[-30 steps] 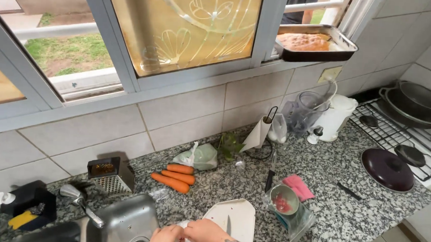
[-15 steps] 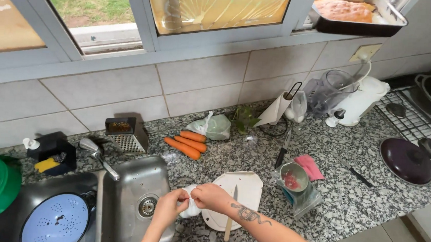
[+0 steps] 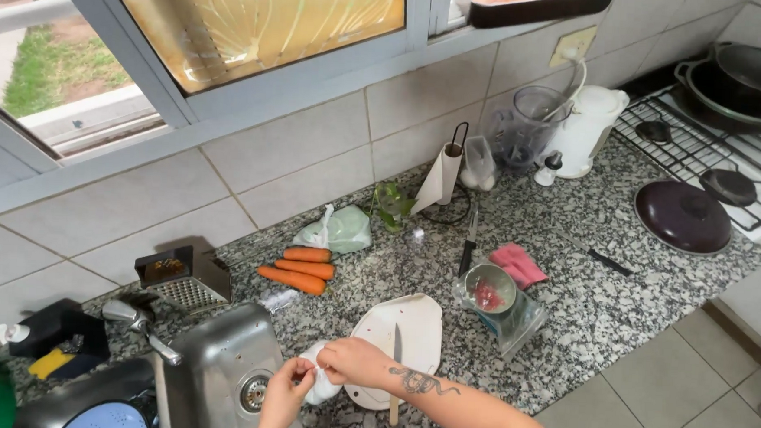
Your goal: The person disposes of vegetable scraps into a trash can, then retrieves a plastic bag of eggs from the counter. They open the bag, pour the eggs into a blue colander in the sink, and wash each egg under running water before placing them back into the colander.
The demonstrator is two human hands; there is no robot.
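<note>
Granite counter [image 3: 584,303]: white wad [image 3: 319,384] between fingers [image 3: 307,373] (both hands)

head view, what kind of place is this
Most likely a home kitchen: a speckled stone counter with a steel sink, a gas stove bearing pots, and carrots beside a white cutting board, where both hands hold something white.

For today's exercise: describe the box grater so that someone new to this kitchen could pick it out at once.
Start at the steel sink set in the speckled granite counter. Just behind it, by the tiled wall, stands the metal box grater, left of three orange carrots. It alone is a perforated steel box.
</note>
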